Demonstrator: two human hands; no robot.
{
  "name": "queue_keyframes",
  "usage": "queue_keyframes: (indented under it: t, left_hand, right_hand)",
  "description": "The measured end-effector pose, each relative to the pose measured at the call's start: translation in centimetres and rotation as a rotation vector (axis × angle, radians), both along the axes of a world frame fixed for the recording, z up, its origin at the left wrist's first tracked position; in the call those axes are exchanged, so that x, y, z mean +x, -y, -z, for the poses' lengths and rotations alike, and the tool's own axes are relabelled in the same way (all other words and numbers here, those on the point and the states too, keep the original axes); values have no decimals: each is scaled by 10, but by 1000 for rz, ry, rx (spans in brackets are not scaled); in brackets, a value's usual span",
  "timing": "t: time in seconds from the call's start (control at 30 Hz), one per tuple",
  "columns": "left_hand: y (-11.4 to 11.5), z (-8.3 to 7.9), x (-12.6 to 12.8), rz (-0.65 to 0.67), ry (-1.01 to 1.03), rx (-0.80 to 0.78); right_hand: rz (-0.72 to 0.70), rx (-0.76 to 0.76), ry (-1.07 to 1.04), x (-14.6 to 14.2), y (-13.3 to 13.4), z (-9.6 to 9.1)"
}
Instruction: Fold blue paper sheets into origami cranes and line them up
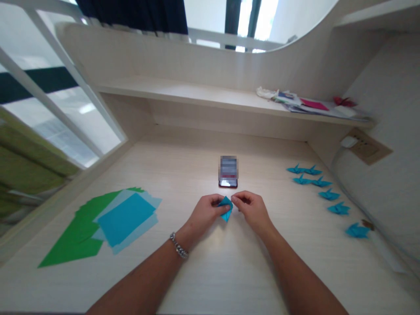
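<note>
A small blue folded paper [226, 214], roughly diamond-shaped, is held above the desk between my hands. My left hand [211, 208] pinches it, thumb laid across its front. At the paper's upper right edge, my right hand [251, 204] has thumb and index finger pressed together; whether a bit of the paper is between them is too small to tell. Just beyond my hands lies a phone [228, 171] with its screen lit. Several finished blue paper cranes [329, 194] stand in a loose line at the right.
On the left lie a stack of blue paper sheets [127, 218] and fanned green paper sheets [75, 236]. A shelf [197, 92] crosses the back, holding papers [311, 105] at its right. A white cable [341, 188] runs down from a wall socket [369, 146].
</note>
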State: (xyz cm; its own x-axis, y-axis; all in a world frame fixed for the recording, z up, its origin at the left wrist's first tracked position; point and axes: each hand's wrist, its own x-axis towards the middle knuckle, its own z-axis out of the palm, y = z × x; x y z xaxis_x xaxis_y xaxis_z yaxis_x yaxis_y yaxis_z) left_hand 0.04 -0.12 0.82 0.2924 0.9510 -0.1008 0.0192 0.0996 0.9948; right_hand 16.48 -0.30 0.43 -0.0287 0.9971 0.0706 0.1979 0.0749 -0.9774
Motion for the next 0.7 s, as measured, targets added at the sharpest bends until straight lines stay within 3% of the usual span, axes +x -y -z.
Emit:
queue_keyframes:
  t: [0.17,0.37,0.6,0.7]
  left_hand:
    - [-4,6,-1,-110,66,8]
    - [-4,9,1,-142,34,8]
    - [-3,4,1,-107,88,7]
    - [-2,4,-1,-91,119,-12]
  right_hand:
    - [-82,-67,-80,-4,3,2]
    - [-7,-167,-181,-6,2,6]
    - [-40,-189,-238,-5,2,3]
    - [16,-196,-263,-5,2,1]
